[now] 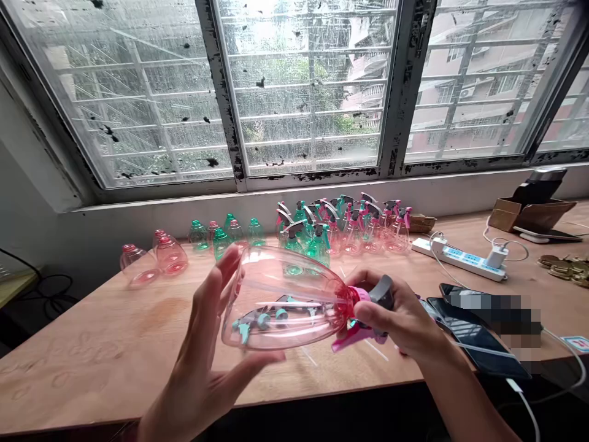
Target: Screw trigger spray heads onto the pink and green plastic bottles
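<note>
translucent pink plastic is spanning the gap between the two hands: the bottle (285,276) is lying sideways in the air over the table (105,368), its neck pointing to the right hand (405,325). that hand is gripping the sprayer head (383,291) where it is meeting the neck, with the thumb pressing near the pink collar (360,293). the left hand (197,350) is spreading wide around the base, thumb and fingers well apart; how firmly it is touching, i cannot tell.

the step seems to be centring on that joint. for good work, the left palm should be backing the base squarely, so the bottle is not rolling under any twist. the right fingers are probably serving best by bearing on the collar rather than the trigger, keeping head and neck in one line. a pale tube (288,304) is showing through the wall; whether it is running inside or lying behind, i cannot tell. spray bottles (352,239) are standing beyond the grip, and bottles without sprayers (172,255) are standing beyond the left hand.
</note>
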Tool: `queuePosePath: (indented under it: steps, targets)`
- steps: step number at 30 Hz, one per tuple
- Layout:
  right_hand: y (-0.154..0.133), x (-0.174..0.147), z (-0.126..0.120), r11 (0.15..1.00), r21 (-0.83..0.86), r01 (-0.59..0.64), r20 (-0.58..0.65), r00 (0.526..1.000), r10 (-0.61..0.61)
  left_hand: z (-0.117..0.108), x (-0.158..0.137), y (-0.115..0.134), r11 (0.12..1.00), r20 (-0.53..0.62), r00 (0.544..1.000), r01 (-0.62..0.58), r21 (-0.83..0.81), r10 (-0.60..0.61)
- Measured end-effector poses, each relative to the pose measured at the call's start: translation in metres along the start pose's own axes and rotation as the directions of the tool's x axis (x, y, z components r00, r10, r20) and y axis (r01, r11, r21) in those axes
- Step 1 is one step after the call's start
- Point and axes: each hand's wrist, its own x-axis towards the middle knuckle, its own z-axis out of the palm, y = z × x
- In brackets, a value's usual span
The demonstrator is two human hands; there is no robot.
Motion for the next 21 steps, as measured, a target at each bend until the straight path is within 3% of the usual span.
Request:
queuePosePath:
  steps: [3,5,10,13,16,18,21]
  targets:
    - [-0.0004,-0.0014,0.0011,0.942,-0.289,0.173,-0.116,0.97,-0.214,0.0013,0.0035,0.0046,0.994,-0.003,0.995,0.097,-0.048,-0.098]
    - [-0.0003,-0.0019,0.0014,0.896,-0.393,0.208,-0.13,0.952,-0.278,0.002,0.0051,0.0053,0.995,-0.043,0.994,0.096,-0.028,-0.098]
    - [0.0028,-0.0019,0.0011,0.99,-0.127,0.06,-0.062,0.996,-0.068,0.004,0.0042,0.0031,0.999,-0.1,0.994,-0.039,0.022,0.041]
    - [0.0047,-0.0046,0.0,0.981,-0.148,0.123,-0.115,0.983,-0.14,0.0036,0.0037,0.0048,0.999,-0.113,0.993,-0.025,-0.037,0.021]
    - [0.0052,-0.0081,-0.0017,0.881,-0.361,0.305,-0.115,0.923,-0.367,0.001,0.0042,0.0052,0.975,-0.053,0.989,0.129,-0.18,-0.14]
    - [0.0046,-0.0087,-0.0022,0.767,-0.475,0.431,-0.007,0.87,-0.493,-0.0014,0.0044,0.0032,0.935,0.014,0.966,0.253,-0.249,-0.258]
    - [0.003,-0.0068,-0.0013,0.674,-0.53,0.515,0.113,0.83,-0.546,-0.0045,0.0031,-0.001,0.899,0.099,0.939,0.344,-0.272,-0.329]
